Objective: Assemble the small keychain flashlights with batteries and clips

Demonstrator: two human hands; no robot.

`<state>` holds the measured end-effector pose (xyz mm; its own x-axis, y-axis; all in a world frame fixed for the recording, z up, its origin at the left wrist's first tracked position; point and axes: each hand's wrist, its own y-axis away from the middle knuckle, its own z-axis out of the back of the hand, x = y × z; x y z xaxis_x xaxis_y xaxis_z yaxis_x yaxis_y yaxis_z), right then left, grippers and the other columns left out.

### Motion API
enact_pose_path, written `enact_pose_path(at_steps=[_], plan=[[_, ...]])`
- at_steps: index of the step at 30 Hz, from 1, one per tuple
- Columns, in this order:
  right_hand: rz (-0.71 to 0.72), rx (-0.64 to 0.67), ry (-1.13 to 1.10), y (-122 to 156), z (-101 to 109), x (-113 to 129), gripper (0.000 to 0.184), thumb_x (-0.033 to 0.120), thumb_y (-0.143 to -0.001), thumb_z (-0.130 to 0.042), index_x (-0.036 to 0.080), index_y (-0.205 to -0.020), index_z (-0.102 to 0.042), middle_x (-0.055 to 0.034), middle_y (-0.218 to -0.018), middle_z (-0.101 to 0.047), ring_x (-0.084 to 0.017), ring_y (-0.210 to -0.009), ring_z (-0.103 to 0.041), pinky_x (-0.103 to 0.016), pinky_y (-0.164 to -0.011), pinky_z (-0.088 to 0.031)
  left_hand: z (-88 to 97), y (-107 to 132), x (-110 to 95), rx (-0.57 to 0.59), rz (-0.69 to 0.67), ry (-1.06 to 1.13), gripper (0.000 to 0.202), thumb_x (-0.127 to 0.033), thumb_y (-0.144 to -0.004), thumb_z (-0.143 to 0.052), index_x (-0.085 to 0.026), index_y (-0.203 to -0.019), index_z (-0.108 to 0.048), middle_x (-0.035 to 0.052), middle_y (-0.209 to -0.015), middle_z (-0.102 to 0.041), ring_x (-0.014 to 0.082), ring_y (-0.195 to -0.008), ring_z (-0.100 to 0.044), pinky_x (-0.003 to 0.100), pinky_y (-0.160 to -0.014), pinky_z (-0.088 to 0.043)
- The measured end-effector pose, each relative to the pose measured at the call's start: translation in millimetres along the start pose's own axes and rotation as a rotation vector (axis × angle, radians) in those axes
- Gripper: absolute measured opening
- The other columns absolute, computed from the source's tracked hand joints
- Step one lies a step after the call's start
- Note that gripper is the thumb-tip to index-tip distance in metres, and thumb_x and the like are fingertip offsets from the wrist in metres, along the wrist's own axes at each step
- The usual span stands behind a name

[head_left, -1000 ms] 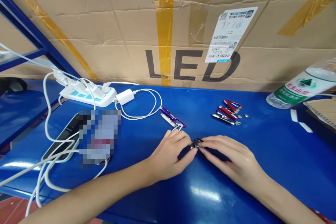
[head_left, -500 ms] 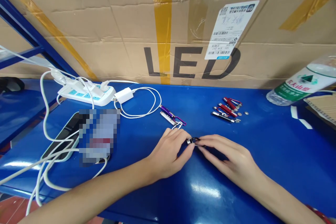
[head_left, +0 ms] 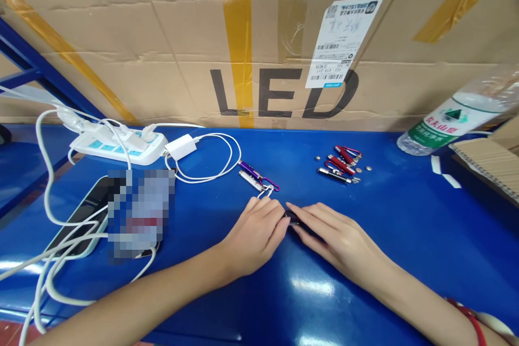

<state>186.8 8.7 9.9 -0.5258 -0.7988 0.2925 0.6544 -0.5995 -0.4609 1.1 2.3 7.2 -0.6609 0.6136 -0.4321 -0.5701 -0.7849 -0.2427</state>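
A small black keychain flashlight [head_left: 291, 218] is held between my two hands above the blue table, mostly hidden by fingers. My left hand [head_left: 253, 238] is closed round its left end. The thumb and fingers of my right hand [head_left: 334, 232] pinch its right end. Just beyond my left knuckles lie a purple keychain flashlight [head_left: 250, 170] and a silver one [head_left: 251, 180], both with clips. Farther right sits a small pile of red keychain flashlights [head_left: 340, 165] and a black one [head_left: 334, 175]. Small round button cells [head_left: 368, 168] are scattered beside that pile.
A white power strip [head_left: 121, 148] with plugs and a charger [head_left: 181, 147] stands at back left. Cables cross a phone [head_left: 79, 221] and a pixelated device [head_left: 141, 216]. A large cardboard box [head_left: 182, 21] backs the table [head_left: 405, 238]. A tilted water bottle [head_left: 441, 124] is at right.
The view has shifted slightly right. My fingers have drawn closer together round the flashlight, and its silver end, visible earlier, is now covered.
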Motion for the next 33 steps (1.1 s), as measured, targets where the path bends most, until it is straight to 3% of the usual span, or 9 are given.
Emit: enact_pose_path(at_steps=[4,14,25,33], plan=[[0.008,0.045,0.002,-0.6,-3.7,0.1,0.026,0.02,-0.091,-0.041,0.012,-0.107,-0.059,-0.0084,-0.079,-0.065,-0.018,-0.07,-0.06,-0.032,-0.065,-0.054,-0.3,-0.7,-0.4,0.022,-0.026,-0.013,0.032,-0.019,-0.095,-0.021,-0.016,-0.078,-0.048,0.0031,-0.075,-0.052,0.0164,-0.068,-0.042,0.031,-0.066,-0.032],[-0.063,-0.011,-0.213,1.1,-7.3,-2.6,0.019,0.02,-0.089,-0.046,0.01,-0.1,-0.059,-0.0027,-0.067,-0.054,-0.013,-0.062,-0.049,-0.027,-0.057,-0.047,-1.5,-0.7,0.2,0.031,-0.031,-0.035,0.034,-0.019,-0.096,-0.018,-0.017,-0.076,-0.045,0.0024,-0.073,-0.049,0.0166,-0.066,-0.04,0.031,-0.064,-0.03],[-0.047,-0.103,-0.143,3.7,-5.4,-2.0,0.017,0.016,-0.088,-0.046,0.013,-0.098,-0.06,-0.0029,-0.067,-0.056,-0.013,-0.06,-0.047,-0.027,-0.056,-0.046,1.3,0.1,-2.1,0.026,-0.049,0.006,0.029,-0.022,-0.096,-0.023,-0.017,-0.076,-0.044,0.0017,-0.076,-0.051,0.0161,-0.069,-0.042,0.031,-0.069,-0.032],[-0.076,-0.146,-0.283,2.2,-4.5,0.4,0.022,0.012,-0.088,-0.047,0.015,-0.108,-0.056,-0.005,-0.086,-0.062,-0.013,-0.072,-0.053,-0.028,-0.066,-0.048,0.7,-1.2,-0.3,-0.009,-0.007,0.119,0.021,-0.024,-0.095,-0.033,-0.017,-0.082,-0.048,0.0006,-0.079,-0.054,0.015,-0.072,-0.045,0.03,-0.069,-0.032]])
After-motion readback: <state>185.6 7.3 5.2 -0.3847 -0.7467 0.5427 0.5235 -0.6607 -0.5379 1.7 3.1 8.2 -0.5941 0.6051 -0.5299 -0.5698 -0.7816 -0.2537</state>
